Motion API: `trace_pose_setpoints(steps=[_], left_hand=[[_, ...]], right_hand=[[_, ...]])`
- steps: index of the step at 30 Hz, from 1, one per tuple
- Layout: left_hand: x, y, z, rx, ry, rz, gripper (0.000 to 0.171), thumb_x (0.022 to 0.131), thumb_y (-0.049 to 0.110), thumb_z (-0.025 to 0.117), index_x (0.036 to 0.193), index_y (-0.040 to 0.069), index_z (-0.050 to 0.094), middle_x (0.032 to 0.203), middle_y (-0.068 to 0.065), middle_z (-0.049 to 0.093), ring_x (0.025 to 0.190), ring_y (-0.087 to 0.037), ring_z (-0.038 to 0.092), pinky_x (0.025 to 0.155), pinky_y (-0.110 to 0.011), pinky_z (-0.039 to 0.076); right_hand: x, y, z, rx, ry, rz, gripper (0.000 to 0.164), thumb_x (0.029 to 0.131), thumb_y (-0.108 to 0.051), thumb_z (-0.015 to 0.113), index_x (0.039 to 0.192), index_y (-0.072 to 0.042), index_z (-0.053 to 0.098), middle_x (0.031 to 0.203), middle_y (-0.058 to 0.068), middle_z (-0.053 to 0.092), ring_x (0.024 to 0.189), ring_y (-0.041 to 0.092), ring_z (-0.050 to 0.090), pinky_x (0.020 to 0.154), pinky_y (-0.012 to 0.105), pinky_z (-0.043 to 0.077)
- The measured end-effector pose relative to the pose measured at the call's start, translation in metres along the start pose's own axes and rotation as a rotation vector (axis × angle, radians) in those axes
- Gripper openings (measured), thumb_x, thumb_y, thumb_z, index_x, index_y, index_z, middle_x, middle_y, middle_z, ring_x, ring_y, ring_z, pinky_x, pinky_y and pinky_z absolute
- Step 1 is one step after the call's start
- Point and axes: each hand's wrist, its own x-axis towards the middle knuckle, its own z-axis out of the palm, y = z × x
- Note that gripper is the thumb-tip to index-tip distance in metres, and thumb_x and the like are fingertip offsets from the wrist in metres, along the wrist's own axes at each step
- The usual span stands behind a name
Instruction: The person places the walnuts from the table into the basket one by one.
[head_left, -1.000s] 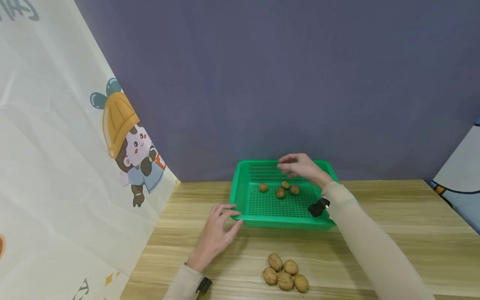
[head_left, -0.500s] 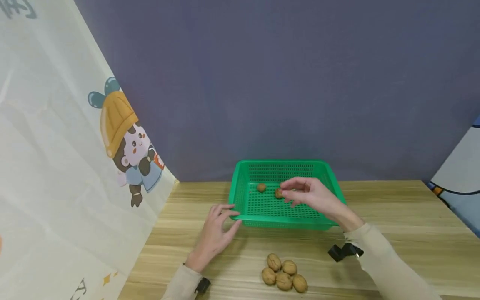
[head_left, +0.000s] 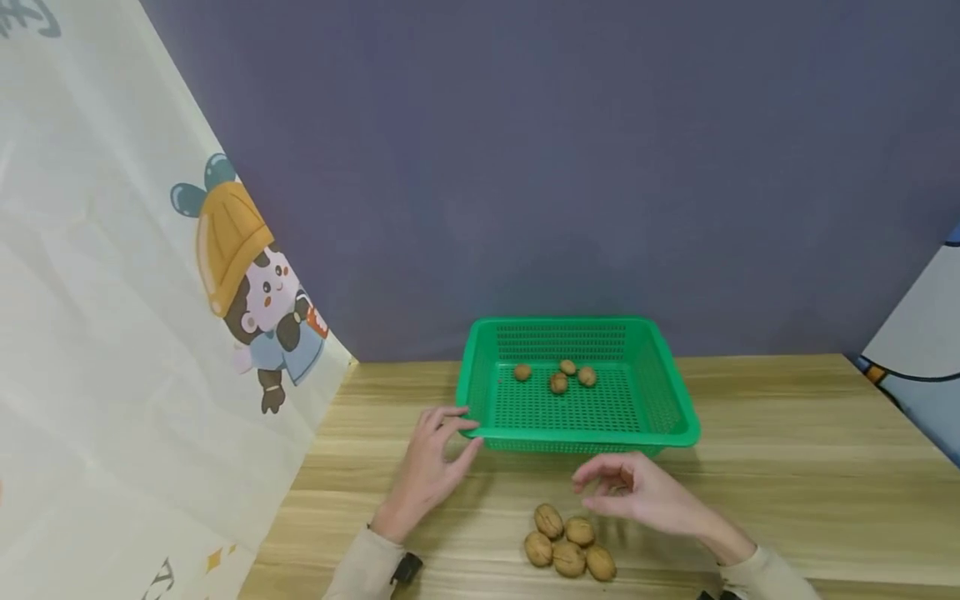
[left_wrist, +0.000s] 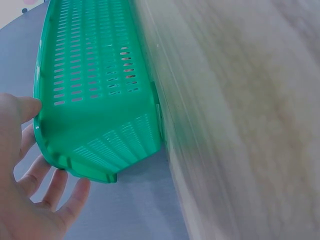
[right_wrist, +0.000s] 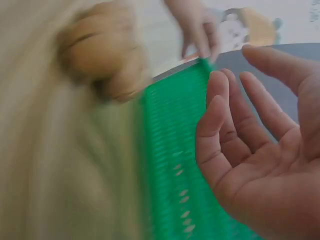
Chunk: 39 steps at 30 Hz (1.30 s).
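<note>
A green plastic basket (head_left: 583,437) stands on the wooden table, with several walnuts (head_left: 558,382) on its mesh floor. My left hand (head_left: 427,467) holds the basket's near left corner: in the left wrist view, the thumb lies outside the rim and the fingertips partly disappear behind it. Above the table, in front of the basket, hovers my right hand (head_left: 648,496). Its fingers are loosely bent with a gap to the thumb, and it holds nothing. Just left of and below it, several more walnuts (head_left: 569,559) lie in a tight cluster; the right wrist view shows them blurred.
Behind the table (head_left: 787,433) rises a dark grey-blue backdrop (head_left: 570,167), close to the basket's far side. A white sheet (head_left: 97,317) with a printed cartoon figure borders the table on the left. Another printed sheet (head_left: 918,350) shows at the right edge.
My right hand has moved from over the basket's far side back towards me, to beside the walnut cluster. My left hand has stayed at the corner, and the basket stands where it was.
</note>
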Motion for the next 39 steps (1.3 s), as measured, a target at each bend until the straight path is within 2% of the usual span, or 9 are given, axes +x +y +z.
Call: trace_pose_setpoints(steps=[4, 7, 11, 14, 20, 32, 39], left_hand=[[0.001, 0.001, 0.000, -0.010, -0.011, -0.007, 0.020, 0.097, 0.025, 0.080, 0.114, 0.014, 0.079, 0.132, -0.011, 0.070, 0.128, -0.026, 0.059, 0.107, -0.050, 0.055], [0.001, 0.002, 0.000, -0.006, -0.017, -0.016, 0.021, 0.096, 0.026, 0.080, 0.114, 0.014, 0.078, 0.133, -0.011, 0.070, 0.128, -0.026, 0.059, 0.107, -0.049, 0.055], [0.001, 0.002, -0.001, -0.005, -0.017, -0.017, 0.021, 0.096, 0.026, 0.081, 0.114, 0.015, 0.078, 0.134, -0.011, 0.070, 0.128, -0.026, 0.059, 0.108, -0.050, 0.054], [0.002, 0.002, -0.001, -0.008, -0.019, -0.017, 0.022, 0.096, 0.026, 0.081, 0.114, 0.014, 0.079, 0.134, -0.011, 0.070, 0.129, -0.027, 0.059, 0.108, -0.050, 0.054], [0.001, 0.002, -0.001, -0.014, -0.025, -0.027, 0.023, 0.097, 0.026, 0.080, 0.115, 0.012, 0.079, 0.135, -0.011, 0.070, 0.129, -0.027, 0.059, 0.107, -0.051, 0.054], [0.001, 0.002, -0.001, -0.015, -0.030, -0.029, 0.021, 0.097, 0.026, 0.080, 0.115, 0.014, 0.078, 0.135, -0.011, 0.070, 0.128, -0.027, 0.059, 0.106, -0.050, 0.055], [0.001, 0.002, -0.001, -0.019, -0.024, -0.029, 0.022, 0.097, 0.026, 0.079, 0.115, 0.013, 0.079, 0.134, -0.012, 0.070, 0.128, -0.027, 0.059, 0.106, -0.051, 0.055]], right_hand=[[-0.021, 0.023, -0.005, -0.014, -0.024, 0.033, 0.024, 0.101, -0.010, 0.072, 0.122, 0.002, 0.070, 0.112, 0.023, 0.074, 0.087, 0.007, 0.070, 0.067, 0.027, 0.060], [-0.034, 0.034, -0.005, 0.037, -0.065, 0.079, 0.026, 0.101, -0.009, 0.071, 0.124, 0.002, 0.069, 0.110, 0.023, 0.072, 0.086, 0.005, 0.068, 0.062, 0.025, 0.057], [-0.042, 0.040, -0.001, 0.122, -0.132, 0.123, 0.031, 0.101, -0.008, 0.070, 0.130, 0.001, 0.068, 0.107, 0.020, 0.073, 0.087, 0.007, 0.069, 0.063, 0.025, 0.057], [-0.044, 0.042, 0.002, 0.146, -0.158, 0.112, 0.033, 0.100, -0.007, 0.071, 0.132, 0.000, 0.067, 0.107, 0.016, 0.074, 0.087, 0.008, 0.070, 0.065, 0.026, 0.059], [-0.044, 0.045, 0.006, 0.128, -0.167, 0.099, 0.034, 0.098, -0.008, 0.073, 0.131, -0.001, 0.068, 0.108, 0.004, 0.074, 0.087, 0.006, 0.070, 0.063, 0.025, 0.059], [-0.044, 0.045, 0.011, 0.102, -0.156, 0.118, 0.031, 0.097, -0.010, 0.075, 0.128, -0.004, 0.072, 0.118, -0.002, 0.075, 0.087, 0.005, 0.070, 0.065, 0.025, 0.059], [-0.044, 0.042, 0.015, 0.108, -0.167, 0.140, 0.029, 0.098, -0.011, 0.075, 0.126, -0.008, 0.074, 0.113, -0.004, 0.076, 0.085, 0.004, 0.067, 0.065, 0.024, 0.056]])
